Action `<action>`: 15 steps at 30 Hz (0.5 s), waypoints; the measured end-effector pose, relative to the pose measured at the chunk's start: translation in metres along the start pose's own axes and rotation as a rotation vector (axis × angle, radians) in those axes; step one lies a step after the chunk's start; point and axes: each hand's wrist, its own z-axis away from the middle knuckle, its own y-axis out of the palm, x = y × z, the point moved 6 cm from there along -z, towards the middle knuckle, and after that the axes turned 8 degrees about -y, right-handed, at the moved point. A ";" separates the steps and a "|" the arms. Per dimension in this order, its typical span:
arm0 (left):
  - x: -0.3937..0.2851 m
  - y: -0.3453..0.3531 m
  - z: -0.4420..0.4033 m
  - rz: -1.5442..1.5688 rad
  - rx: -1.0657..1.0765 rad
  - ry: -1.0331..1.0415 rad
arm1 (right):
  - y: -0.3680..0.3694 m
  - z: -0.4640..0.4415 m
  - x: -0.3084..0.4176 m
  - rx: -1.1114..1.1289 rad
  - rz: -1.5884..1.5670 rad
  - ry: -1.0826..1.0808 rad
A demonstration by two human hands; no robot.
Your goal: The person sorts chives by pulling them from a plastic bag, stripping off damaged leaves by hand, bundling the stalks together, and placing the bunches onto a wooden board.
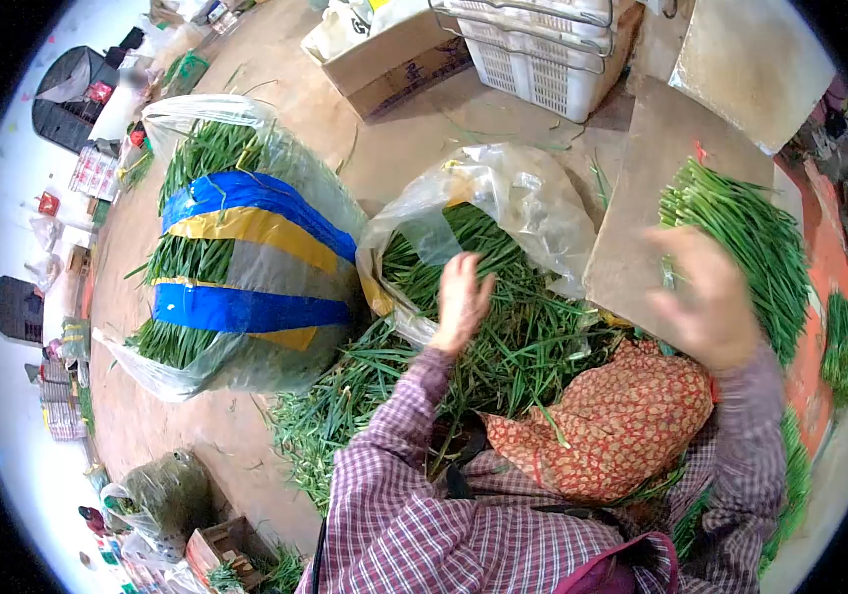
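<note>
My left hand [463, 305] reaches over the mouth of a clear plastic bag [533, 178] of loose green leaves [488, 342]. Its fingers are stretched out and the thumb stands apart; whether the fingertips touch the leaves or the bag's film is unclear. My right hand [709, 297], blurred by motion, hovers over the right edge of a brown board [657, 208]. A gap shows between its thumb and fingers, with nothing visibly held. Just beyond it lies a thick bundle of green garlic chives [746, 238], pale stem ends toward the board. A red floral cloth [602, 421] covers my lap.
A large plastic bale of greens [246, 257] with blue and yellow bands stands at left. A cardboard box [394, 74] and a white basket [533, 59] are at the back. Smaller bunches [841, 346] lie at far right. Loose leaves spread over the floor before me.
</note>
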 end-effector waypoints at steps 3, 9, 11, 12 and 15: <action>0.079 0.016 0.056 -0.407 0.234 0.125 | 0.144 -0.034 0.006 0.413 -0.225 -0.018; 0.135 -0.017 0.116 -0.265 0.467 -0.136 | 0.399 -0.016 -0.012 0.866 -0.079 0.215; 0.132 -0.028 0.115 -0.287 0.473 -0.107 | 0.427 0.010 0.005 0.993 -0.141 0.126; 0.124 -0.035 0.108 -0.245 0.448 -0.067 | 0.434 0.025 0.015 1.132 -0.152 0.078; 0.084 -0.049 0.060 -0.168 0.289 0.055 | 0.429 0.024 0.014 1.267 -0.165 0.111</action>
